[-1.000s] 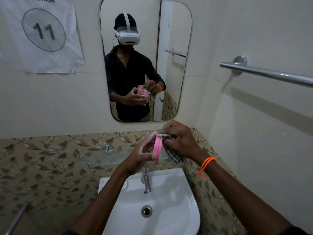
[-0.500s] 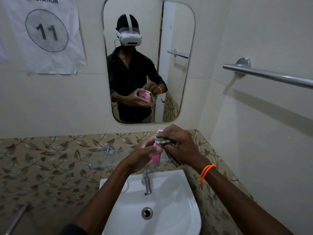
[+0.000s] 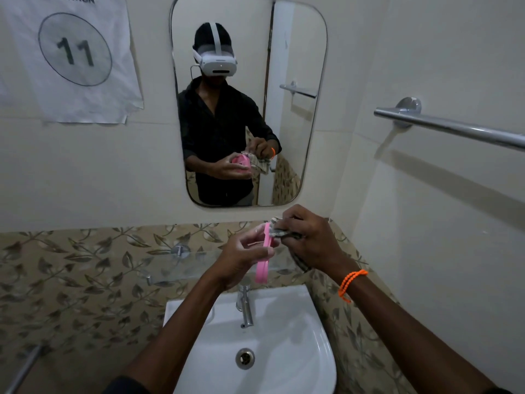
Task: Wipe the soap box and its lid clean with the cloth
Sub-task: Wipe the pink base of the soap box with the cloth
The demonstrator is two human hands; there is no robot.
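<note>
My left hand [image 3: 241, 258] grips a pink soap box piece [image 3: 264, 258], held edge-on and upright above the sink; whether it is the box or its lid I cannot tell. My right hand [image 3: 309, 241] is closed on a checked cloth [image 3: 279, 231] and presses it against the top right of the pink piece. Part of the cloth hangs below my right palm. The mirror [image 3: 295, 81] reflects both hands, the pink piece and the cloth.
A white sink [image 3: 298, 336] with a chrome tap [image 3: 245, 308] lies below my hands. A glass shelf [image 3: 184, 265] runs along the leaf-patterned tiles behind them. A chrome towel rail [image 3: 454, 129] sticks out from the right wall. A paper sign marked 11 [image 3: 75, 49] hangs top left.
The pink piece has turned in my left hand so more of its length shows below my fingers. My right hand with the cloth has shifted along its upper edge.
</note>
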